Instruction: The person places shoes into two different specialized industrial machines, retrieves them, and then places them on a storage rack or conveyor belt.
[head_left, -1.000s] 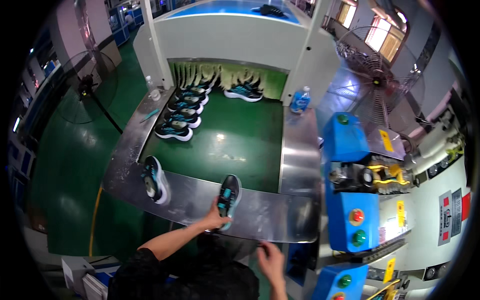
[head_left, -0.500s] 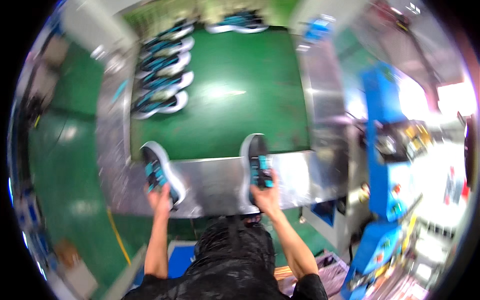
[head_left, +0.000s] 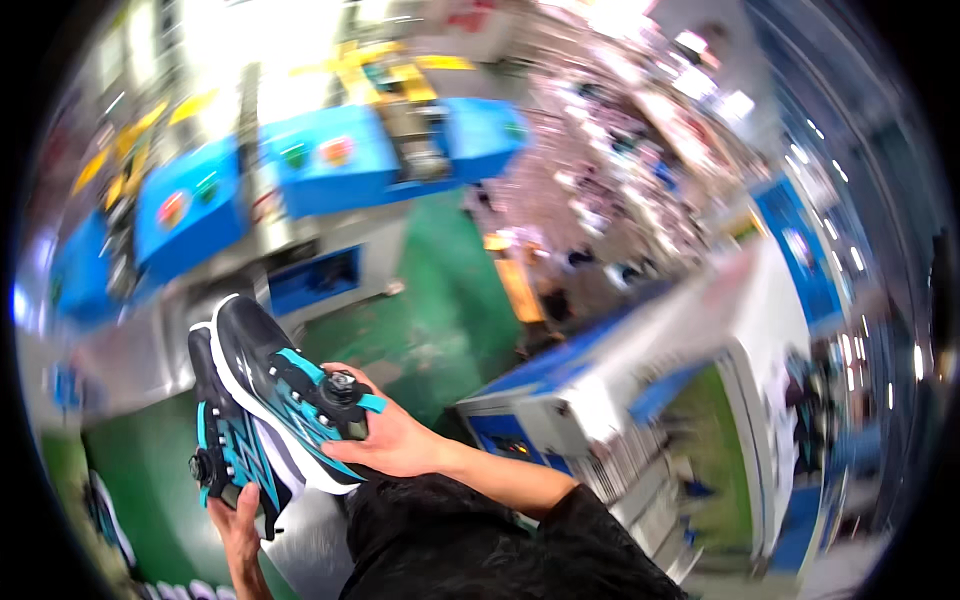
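Two black sneakers with teal straps and white soles are held side by side at the left, toes pointing away from me. My right hand (head_left: 390, 430) is closed round the heel and ankle part of the right-hand sneaker (head_left: 265, 350), next to the round dial on its upper. Lower down, my left hand (head_left: 238, 530) grips the heel of the left-hand sneaker (head_left: 225, 430), which also has a dial on its outer side. The soles lie close together, and the right-hand sneaker partly covers the other one.
Ahead stands a blue machine (head_left: 325, 160) with red and green buttons. To the right is a white machine (head_left: 575, 415) with a green belt (head_left: 700, 460) in its opening. Another sneaker (head_left: 112, 518) lies on the green surface at lower left. Much of the background is blurred.
My view has swung round to the right, from the green surface with rows of sneakers toward the machines. The two sneakers, held apart before, are now brought together, one in each hand.
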